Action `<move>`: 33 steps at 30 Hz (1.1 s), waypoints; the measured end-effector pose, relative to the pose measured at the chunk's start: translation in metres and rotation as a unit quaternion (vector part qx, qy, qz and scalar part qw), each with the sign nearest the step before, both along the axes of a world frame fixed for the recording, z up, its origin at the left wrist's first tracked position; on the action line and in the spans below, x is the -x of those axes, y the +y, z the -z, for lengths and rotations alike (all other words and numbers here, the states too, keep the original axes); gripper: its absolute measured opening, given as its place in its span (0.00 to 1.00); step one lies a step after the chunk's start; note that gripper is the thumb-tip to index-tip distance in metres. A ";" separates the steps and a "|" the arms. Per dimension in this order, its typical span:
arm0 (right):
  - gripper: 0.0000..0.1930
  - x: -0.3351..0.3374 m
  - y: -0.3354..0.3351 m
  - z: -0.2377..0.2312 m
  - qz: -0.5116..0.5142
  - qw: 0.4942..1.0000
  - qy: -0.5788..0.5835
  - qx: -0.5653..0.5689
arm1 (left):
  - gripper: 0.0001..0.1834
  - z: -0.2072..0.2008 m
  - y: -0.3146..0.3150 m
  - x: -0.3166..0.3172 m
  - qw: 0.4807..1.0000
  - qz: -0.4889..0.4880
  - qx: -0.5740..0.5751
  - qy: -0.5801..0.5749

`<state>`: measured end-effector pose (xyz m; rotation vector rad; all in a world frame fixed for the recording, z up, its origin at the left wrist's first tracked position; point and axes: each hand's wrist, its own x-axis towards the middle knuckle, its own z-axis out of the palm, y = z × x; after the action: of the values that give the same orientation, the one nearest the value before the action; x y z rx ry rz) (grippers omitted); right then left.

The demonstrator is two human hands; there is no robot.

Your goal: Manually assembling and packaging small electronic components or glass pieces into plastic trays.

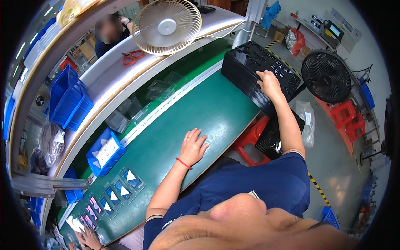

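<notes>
My left hand (193, 146) lies palm down on the green tabletop (208, 106), fingers spread, holding nothing; a red band circles its wrist. Farther right, my right arm reaches out to a stack of black plastic trays (250, 73). My right hand (270, 84) touches the stack's upper near edge with its fingers bent and apart; nothing shows between them. The top tray has many moulded recesses. Along the left part of the table sit several clear plastic packs (121, 189) with blue, white and pink pieces in them.
Another person's hand (87, 238) is at white sheets, lower left. A blue bin (100, 166) holds white pieces. The shelf carries a round fan grille (166, 27), red-handled scissors (132, 57) and blue bins (68, 100). A red stool (250, 146) and black fan (326, 76) stand right.
</notes>
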<state>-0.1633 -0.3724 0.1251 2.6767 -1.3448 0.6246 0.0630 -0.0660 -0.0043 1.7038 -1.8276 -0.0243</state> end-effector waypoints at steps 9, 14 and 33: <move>0.19 0.024 -0.002 -0.065 0.001 0.986 -0.116 -0.119 | 0.14 0.009 0.010 -0.013 0.999 -0.017 0.002 0.049; 0.20 0.064 0.055 -0.043 0.130 0.977 -0.166 0.030 | 0.15 0.009 0.006 -0.017 0.999 -0.022 0.009 0.046; 0.10 0.134 0.022 0.255 0.487 0.871 -0.053 -0.044 | 0.13 0.003 0.004 -0.008 0.999 -0.034 0.005 0.038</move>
<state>-0.2971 -0.3504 -0.1303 1.6178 -2.4601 0.5547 0.0709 -0.0622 -0.0069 1.7334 -1.7121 -0.0512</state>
